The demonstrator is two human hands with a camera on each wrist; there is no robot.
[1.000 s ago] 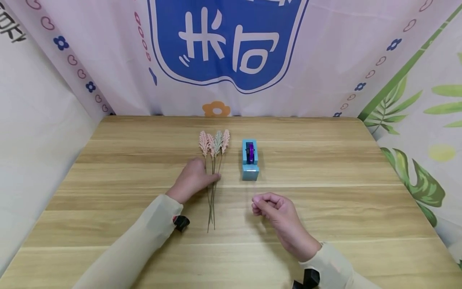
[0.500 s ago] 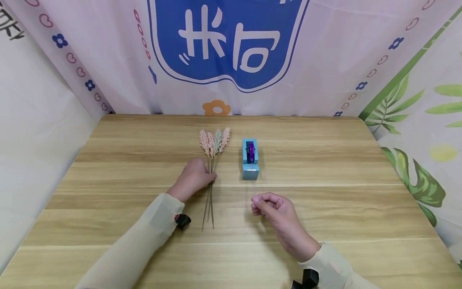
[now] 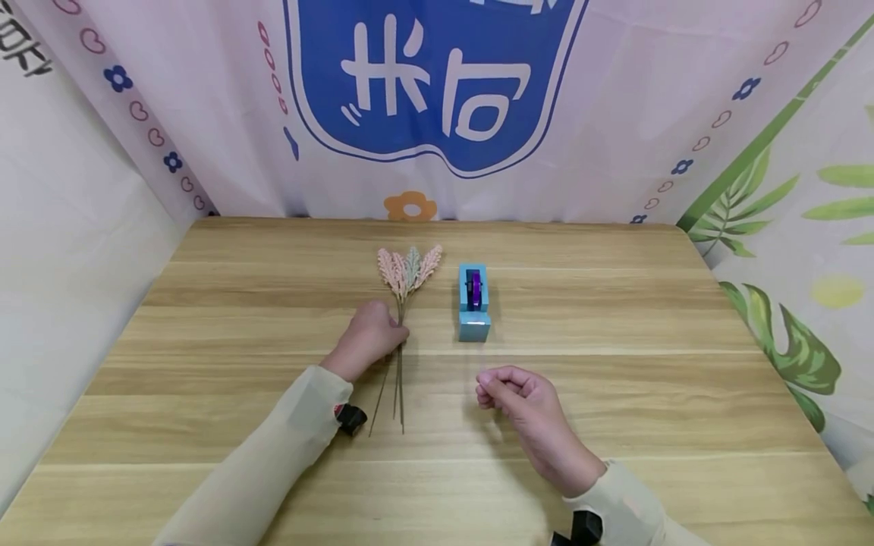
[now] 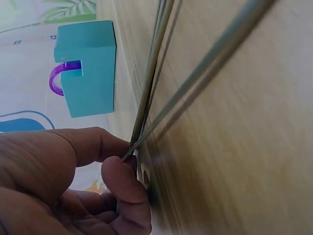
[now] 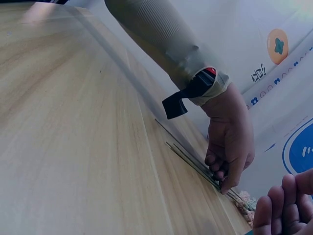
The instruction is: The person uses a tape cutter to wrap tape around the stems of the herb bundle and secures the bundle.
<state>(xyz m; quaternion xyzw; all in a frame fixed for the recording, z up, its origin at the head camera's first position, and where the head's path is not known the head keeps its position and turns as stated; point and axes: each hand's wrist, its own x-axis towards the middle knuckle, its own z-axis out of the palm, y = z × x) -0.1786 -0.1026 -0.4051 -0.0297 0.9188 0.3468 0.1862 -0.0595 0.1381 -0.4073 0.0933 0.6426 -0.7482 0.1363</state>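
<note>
Several artificial flower stems (image 3: 400, 364), with pink heads and one grey-green head (image 3: 413, 267), lie on the wooden table. My left hand (image 3: 369, 337) pinches them between thumb and fingers at mid-length; in the left wrist view one stem (image 4: 210, 63) splays away from the others. To their right stands a blue tape dispenser (image 3: 474, 326) with a purple roll (image 3: 476, 290). Just in front of it my right hand (image 3: 529, 406) is raised, thumb pressed to the curled index finger. A faint clear strip of tape (image 3: 481, 356) runs from the dispenser to these fingertips.
The wooden table (image 3: 635, 364) reaches back to a printed cloth (image 3: 614, 152) hanging behind it. Side cloths hang at left and right. A black wrist camera (image 3: 350, 418) sits on the left cuff, close to the stem ends.
My left fingers have drawn the stems closer together where they cross. One lower stem end has swung left, and the rightmost pink head now leans further right. My right hand has stayed in place.
</note>
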